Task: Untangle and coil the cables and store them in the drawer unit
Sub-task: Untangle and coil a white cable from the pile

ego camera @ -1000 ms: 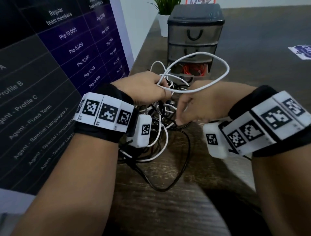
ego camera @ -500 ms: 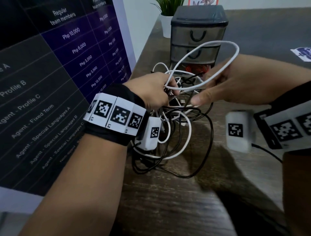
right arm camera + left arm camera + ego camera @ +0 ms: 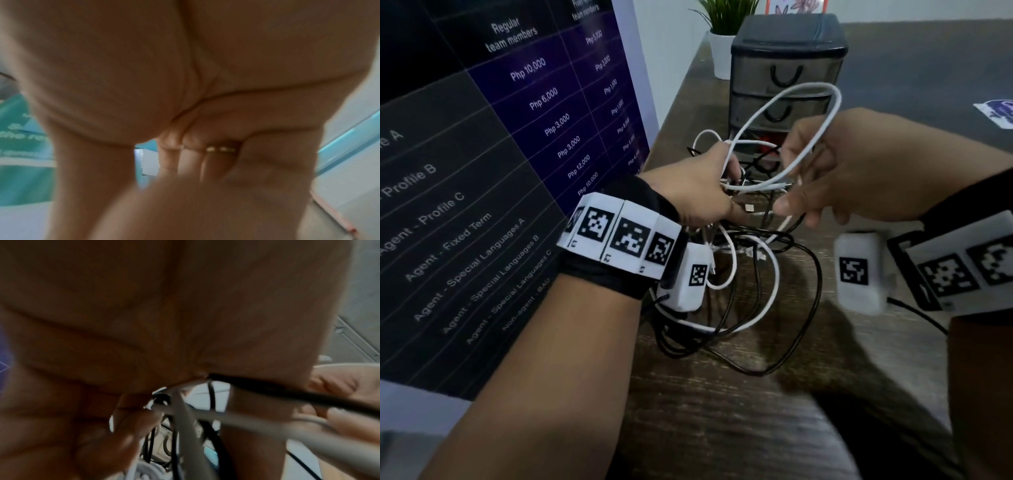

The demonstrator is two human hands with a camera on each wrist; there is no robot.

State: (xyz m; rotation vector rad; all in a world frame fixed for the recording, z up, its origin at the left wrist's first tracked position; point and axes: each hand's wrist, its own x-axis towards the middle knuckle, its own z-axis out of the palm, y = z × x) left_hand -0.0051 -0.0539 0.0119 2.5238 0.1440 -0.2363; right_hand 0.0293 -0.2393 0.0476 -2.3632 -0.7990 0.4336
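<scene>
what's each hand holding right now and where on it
Left hand grips the bundle of black and white cables near its top. Right hand holds the white cable loop at its right side.

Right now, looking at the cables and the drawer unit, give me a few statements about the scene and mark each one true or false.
1. The left hand grips a white cable. True.
2. All the cables are white. False: black cables are tangled with the white ones.
3. The drawer unit stands beyond the hands on the table. True.
4. The white cable's loop lies flat on the table. False: it is raised in front of the drawer unit.
5. The right hand rests open on the table. False: its fingers pinch the white cable in the air.
</scene>
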